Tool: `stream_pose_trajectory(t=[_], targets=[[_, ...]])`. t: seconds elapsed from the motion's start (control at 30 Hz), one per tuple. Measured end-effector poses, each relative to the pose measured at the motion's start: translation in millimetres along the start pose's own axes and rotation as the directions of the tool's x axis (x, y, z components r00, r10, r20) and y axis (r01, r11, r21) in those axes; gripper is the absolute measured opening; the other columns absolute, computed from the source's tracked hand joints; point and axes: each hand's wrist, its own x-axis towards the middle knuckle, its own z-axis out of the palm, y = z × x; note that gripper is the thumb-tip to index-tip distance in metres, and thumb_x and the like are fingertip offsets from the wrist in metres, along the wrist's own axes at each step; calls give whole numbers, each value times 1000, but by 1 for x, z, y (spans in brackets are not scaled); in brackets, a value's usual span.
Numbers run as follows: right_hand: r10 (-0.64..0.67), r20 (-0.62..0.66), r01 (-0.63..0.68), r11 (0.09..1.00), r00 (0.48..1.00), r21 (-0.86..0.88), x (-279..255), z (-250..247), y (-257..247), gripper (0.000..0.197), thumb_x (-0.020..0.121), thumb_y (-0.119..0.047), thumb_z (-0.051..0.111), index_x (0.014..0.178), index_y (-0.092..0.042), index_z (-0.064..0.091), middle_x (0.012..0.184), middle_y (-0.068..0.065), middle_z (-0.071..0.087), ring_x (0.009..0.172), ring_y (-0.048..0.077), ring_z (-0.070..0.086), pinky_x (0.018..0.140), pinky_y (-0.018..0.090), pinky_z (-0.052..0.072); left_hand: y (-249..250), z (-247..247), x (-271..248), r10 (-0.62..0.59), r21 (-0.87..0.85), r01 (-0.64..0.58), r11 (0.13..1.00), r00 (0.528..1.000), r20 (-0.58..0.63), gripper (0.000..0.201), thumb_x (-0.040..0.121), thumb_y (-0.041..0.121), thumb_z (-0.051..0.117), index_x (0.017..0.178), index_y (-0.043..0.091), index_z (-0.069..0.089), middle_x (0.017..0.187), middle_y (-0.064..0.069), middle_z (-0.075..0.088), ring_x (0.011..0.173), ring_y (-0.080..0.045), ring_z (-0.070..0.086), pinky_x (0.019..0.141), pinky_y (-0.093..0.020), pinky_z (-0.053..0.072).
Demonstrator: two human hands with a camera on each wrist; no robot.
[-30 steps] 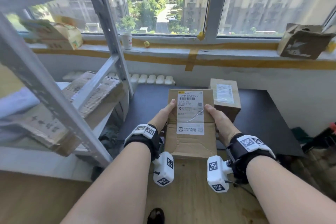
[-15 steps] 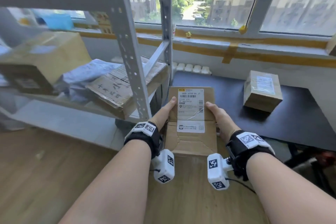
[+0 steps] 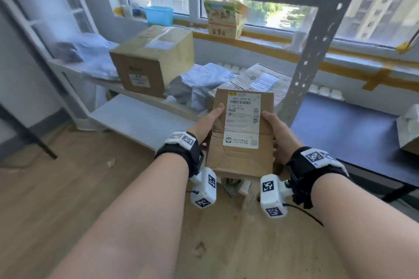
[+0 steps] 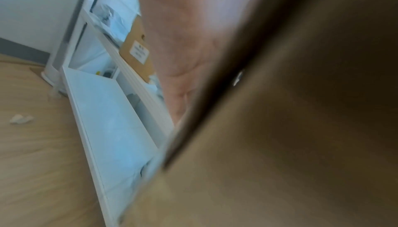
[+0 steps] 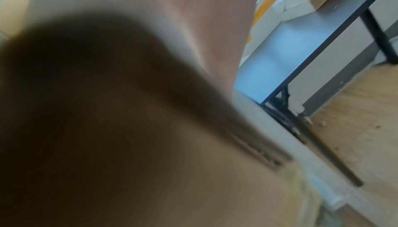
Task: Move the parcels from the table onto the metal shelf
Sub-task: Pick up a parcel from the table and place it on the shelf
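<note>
A brown cardboard parcel (image 3: 240, 156) with a white shipping label is held in the air in front of the metal shelf (image 3: 308, 52). My left hand (image 3: 207, 123) grips its left side with the thumb on top. On the other side my right hand (image 3: 277, 131) grips it the same way. In the wrist views the parcel (image 4: 290, 145) (image 5: 129, 145) fills most of the picture, blurred. On the shelf's middle board stand a large brown box (image 3: 152, 61), grey poly bags (image 3: 199, 84) and a flat carton (image 3: 260, 79). Another parcel (image 3: 409, 127) sits on the dark table (image 3: 344, 124) at the right edge.
The shelf's grey upright post stands just right of the held parcel. Its low white board (image 3: 136, 118) lies near the wooden floor. A blue tub (image 3: 158, 14) and a printed carton (image 3: 224, 19) stand on the window sill. A black table leg (image 3: 25, 136) slants at the left.
The view has swung left from the table to the shelf. Both hands carried the parcel along, keeping the same grip; the shelf's middle board now lies straight ahead.
</note>
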Motion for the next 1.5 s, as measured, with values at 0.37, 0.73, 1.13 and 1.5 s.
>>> stream_pose_trajectory(t=[0.37,0.73,1.13,1.5], targets=[[-188,203,191,981,961,5,5,188,-124,38,88,-60,52,93,-24,63,87,5,68,76,22,65,66,33,53,71,-207,-23,150,-114,-173,978,971,-188,44,81,52,65,102,14,76,103,-14,76,98,-35,69,100,-48,49],[-403,372,431,902,836,9,59,341,-247,44,87,-64,51,95,-23,65,92,9,74,83,27,70,71,36,57,171,-371,10,406,-128,-453,883,870,-280,31,100,37,46,92,17,68,72,-4,77,57,-16,72,62,-26,59],[-476,399,504,863,784,41,160,492,-388,65,83,-70,51,114,-13,61,98,16,74,81,28,73,64,32,58,287,-526,96,480,-4,-505,863,823,-305,35,100,42,43,92,19,68,72,-1,77,57,-13,72,61,-25,58],[-444,269,430,896,855,111,239,618,-445,79,80,-78,46,121,-12,55,109,22,67,84,32,69,62,35,56,322,-662,176,388,-113,-462,880,835,-391,49,76,53,63,111,18,67,105,-10,58,95,-26,56,91,-43,50]])
